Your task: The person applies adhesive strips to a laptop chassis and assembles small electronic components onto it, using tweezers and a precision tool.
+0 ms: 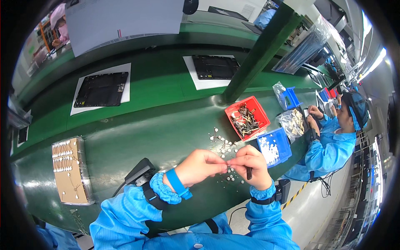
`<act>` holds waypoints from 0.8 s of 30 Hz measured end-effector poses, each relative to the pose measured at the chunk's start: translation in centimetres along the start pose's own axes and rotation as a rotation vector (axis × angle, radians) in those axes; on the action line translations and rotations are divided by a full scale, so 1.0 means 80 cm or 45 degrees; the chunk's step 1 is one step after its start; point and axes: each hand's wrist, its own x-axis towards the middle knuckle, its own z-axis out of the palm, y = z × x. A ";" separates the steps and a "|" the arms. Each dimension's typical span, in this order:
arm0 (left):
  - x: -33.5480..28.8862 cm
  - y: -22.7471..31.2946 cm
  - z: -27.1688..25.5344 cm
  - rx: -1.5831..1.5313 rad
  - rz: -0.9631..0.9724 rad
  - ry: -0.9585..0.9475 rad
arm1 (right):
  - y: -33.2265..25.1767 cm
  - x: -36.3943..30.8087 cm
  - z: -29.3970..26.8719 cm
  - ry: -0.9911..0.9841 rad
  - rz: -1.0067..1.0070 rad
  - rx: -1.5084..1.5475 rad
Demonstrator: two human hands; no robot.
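Note:
My left hand (196, 168) and my right hand (252, 166) meet over the green bench, fingertips pinched together. What lies between the fingertips is too small to make out. From my right hand's curled fingers sticks the end of a dark slim tool (249, 173). Just beyond my hands, small white round parts with thin wires (225, 146) lie scattered, and a few more sit below my fingers. A red bin (265, 119) of small brown, black and metallic parts stands behind them. Right of it is a blue bin (283, 149) with white pieces.
At left, a cardboard-faced tray (75, 180) carries rows of white-tipped wired parts. Two black device panels (101, 89) (213, 66) lie on white sheets on the raised green belt. A green post (260, 56) rises behind the red bin. At right, a co-worker (333, 137) sits beside bagged parts (293, 124).

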 end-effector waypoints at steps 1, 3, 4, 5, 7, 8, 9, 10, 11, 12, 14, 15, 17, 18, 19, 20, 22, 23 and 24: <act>-0.001 0.002 0.005 0.009 -0.003 -0.002 | -0.002 -0.002 -0.003 0.022 -0.021 -0.031; -0.003 0.001 0.017 -0.111 -0.198 -0.028 | -0.006 -0.011 -0.007 0.073 -0.052 -0.072; -0.003 0.000 0.025 -0.103 -0.203 -0.030 | -0.008 -0.015 -0.010 0.116 -0.083 -0.116; -0.004 -0.002 0.033 -0.049 -0.144 0.051 | -0.011 -0.019 -0.010 0.152 -0.106 -0.161; -0.004 -0.005 0.049 0.015 -0.089 0.128 | -0.015 -0.029 -0.013 0.200 -0.126 -0.247; -0.003 -0.006 0.056 0.036 -0.036 0.208 | -0.016 -0.034 -0.014 0.240 -0.148 -0.333; -0.002 -0.007 0.062 0.057 0.018 0.286 | -0.016 -0.037 -0.015 0.277 -0.186 -0.434; -0.001 -0.009 0.068 0.065 0.015 0.286 | -0.016 -0.043 -0.016 0.286 -0.185 -0.431; 0.001 -0.011 0.074 0.057 0.017 0.318 | -0.016 -0.048 -0.018 0.301 -0.181 -0.496; 0.003 -0.013 0.079 0.047 0.018 0.349 | -0.015 -0.053 -0.019 0.315 -0.176 -0.561; 0.006 -0.017 0.088 0.087 0.024 0.337 | -0.016 -0.057 -0.023 0.327 -0.159 -0.538; 0.008 -0.020 0.091 0.118 0.033 0.327 | -0.015 -0.059 -0.026 0.320 -0.138 -0.494; 0.012 -0.023 0.097 0.158 0.047 0.324 | -0.013 -0.065 -0.030 0.316 -0.114 -0.449; 0.014 -0.024 0.099 0.193 0.066 0.324 | -0.012 -0.067 -0.031 0.321 -0.108 -0.474; 0.016 -0.026 0.101 0.195 0.062 0.322 | -0.011 -0.070 -0.032 0.324 -0.102 -0.499; 0.017 -0.028 0.103 0.202 0.065 0.326 | -0.010 -0.072 -0.033 0.326 -0.100 -0.496; 0.022 -0.030 0.104 0.209 0.066 0.331 | -0.009 -0.074 -0.036 0.330 -0.128 -0.551; 0.024 -0.031 0.105 0.224 0.068 0.318 | -0.009 -0.074 -0.036 0.330 -0.127 -0.549; 0.025 -0.031 0.105 0.238 0.070 0.306 | -0.009 -0.074 -0.037 0.330 -0.126 -0.609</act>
